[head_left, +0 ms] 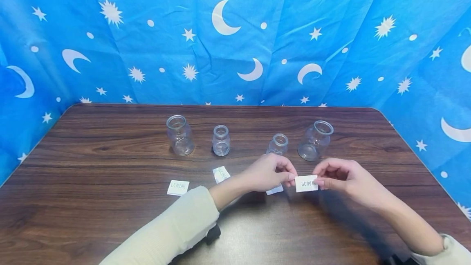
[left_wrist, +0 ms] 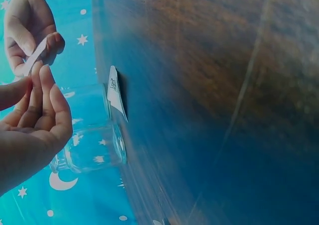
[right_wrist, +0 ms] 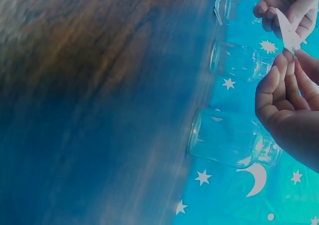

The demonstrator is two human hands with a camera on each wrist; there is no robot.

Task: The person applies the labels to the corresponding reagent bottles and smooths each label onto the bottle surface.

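On the bench [head_left: 92,154], far left, a big jar [head_left: 180,136] stands upright beyond a flat-lying card [head_left: 178,187]. Next come a small jar [head_left: 221,140] and, nearer, a second card [head_left: 221,174], partly hidden by the left forearm. The left hand [head_left: 270,173] reaches across, its thumb and fingers closed in a pinch on the left edge of the held card [head_left: 306,183]; a third card [head_left: 274,189] lies below that hand, with another small jar [head_left: 277,144] just beyond. The held card is clear of the bench, its long axis running sideways from one hand's fingers to the other's, its print facing the wearer. The right hand [head_left: 342,177] pinches the right edge between thumb and fingers. Beyond the held card, slightly to its right, stands the other big jar [head_left: 315,140], nearer the right hand than the left.
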